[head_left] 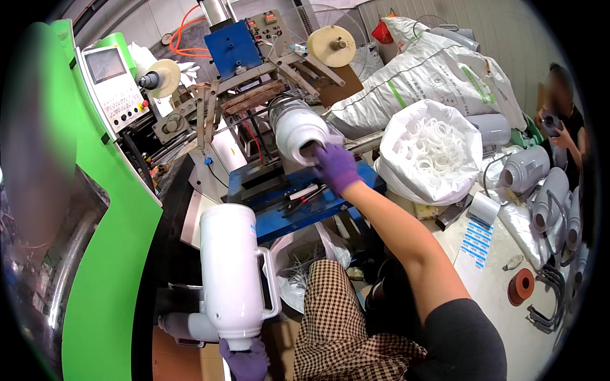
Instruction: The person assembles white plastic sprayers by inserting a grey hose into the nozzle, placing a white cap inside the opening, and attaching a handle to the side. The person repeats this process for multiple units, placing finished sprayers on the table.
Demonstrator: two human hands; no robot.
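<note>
A: Where are the two jugs right now?

B: One white plastic jug [298, 132] lies on its side in the blue printing machine [305, 190], upper centre of the frame, its mouth facing the camera. The right hand [335, 166], in a purple glove, has its fingers curled at that mouth, gripping the rim. The second white jug with a side handle [234, 270] stands upside down at lower left; the left hand [246, 360], also gloved purple, is closed around its neck at the very bottom edge

A: How would they handle, do you think?

B: They look empty and hollow, so probably light, with stiff walls that may flex a little. The glossy surface could be slippery under gloves, so the neck, the mouth rim or the moulded handle seem the surest holds, rather than the smooth round body

A: What else is about?

B: A green machine housing [95, 254] with a control panel [114, 86] fills the left. Right of centre sits an open bag of white plastic rings [435, 149], with big white sacks [432, 76] behind it. At the right edge another person's hand [562, 134] holds a jug among a row of grey-white jugs [540, 184], and an orange roll [521, 286] lies on the table [489, 279]
</note>
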